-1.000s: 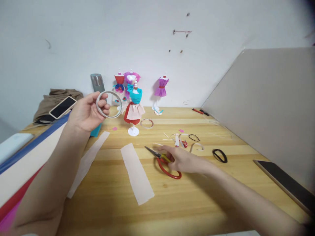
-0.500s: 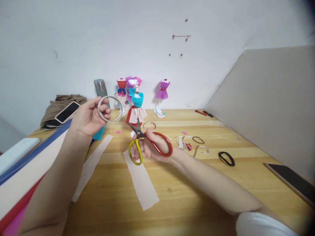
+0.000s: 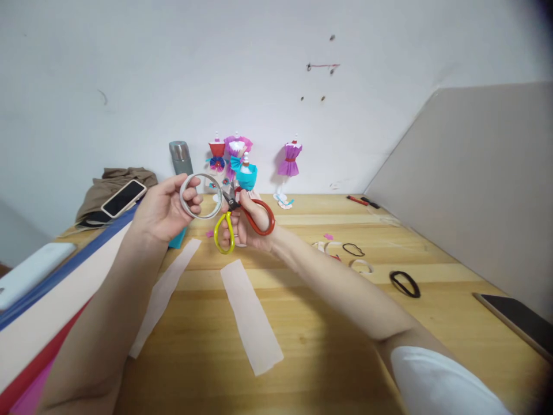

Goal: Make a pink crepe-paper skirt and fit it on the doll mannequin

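Note:
My left hand is closed on a roll of tape, a pale ring held up on edge above the table. Just right of it, my right hand grips a pair of scissors with one red and one yellow handle. The dark blades are parted and point up beside the ring; whether they touch it I cannot tell. Below the hands lie two pale pink paper strips, one slanting at the left and a wider one in the middle. A turquoise-topped doll form stands behind the scissors.
More small doll forms in paper dresses stand at the wall, one purple. A flask, a phone on brown cloth and coloured paper sheets are at the left. Black hair ties, scraps and a dark tablet lie right.
My right hand has moved up and left with the scissors, bringing the blades close to the tape roll. My left hand still holds the tape. The view has shifted slightly.

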The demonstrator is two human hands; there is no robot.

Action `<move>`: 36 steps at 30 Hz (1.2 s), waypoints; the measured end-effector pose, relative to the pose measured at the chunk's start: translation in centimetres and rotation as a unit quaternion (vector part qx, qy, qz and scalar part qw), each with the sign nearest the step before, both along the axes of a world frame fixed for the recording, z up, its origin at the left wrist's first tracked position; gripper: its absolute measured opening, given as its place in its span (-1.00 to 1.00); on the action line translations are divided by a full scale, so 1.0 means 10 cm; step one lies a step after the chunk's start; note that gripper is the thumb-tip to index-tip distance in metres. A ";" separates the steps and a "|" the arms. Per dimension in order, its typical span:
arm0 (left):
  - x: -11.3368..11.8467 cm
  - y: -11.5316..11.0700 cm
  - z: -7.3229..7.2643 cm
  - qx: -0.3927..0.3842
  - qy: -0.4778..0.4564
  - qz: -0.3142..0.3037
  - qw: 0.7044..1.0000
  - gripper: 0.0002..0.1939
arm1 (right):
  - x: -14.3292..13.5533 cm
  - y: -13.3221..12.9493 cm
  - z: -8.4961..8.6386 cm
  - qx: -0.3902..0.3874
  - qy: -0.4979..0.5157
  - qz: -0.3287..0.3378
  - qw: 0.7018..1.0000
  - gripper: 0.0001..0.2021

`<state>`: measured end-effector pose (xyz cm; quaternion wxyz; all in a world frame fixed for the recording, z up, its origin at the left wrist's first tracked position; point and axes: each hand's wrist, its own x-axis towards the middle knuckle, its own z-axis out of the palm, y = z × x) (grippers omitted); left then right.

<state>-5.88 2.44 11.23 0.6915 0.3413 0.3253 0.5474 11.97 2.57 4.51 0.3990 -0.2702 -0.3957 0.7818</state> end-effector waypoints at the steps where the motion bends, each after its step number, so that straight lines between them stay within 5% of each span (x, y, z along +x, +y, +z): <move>1: 0.00 0.00 0.00 -0.001 0.002 0.002 1.000 -0.61 | 0.00 0.02 0.00 -0.001 -0.002 -0.001 1.000 -0.46; 36: 0.00 0.00 -0.02 -0.001 -0.015 -0.027 1.000 -0.66 | -0.08 -0.02 -0.03 0.087 -0.030 -0.076 0.993 -0.47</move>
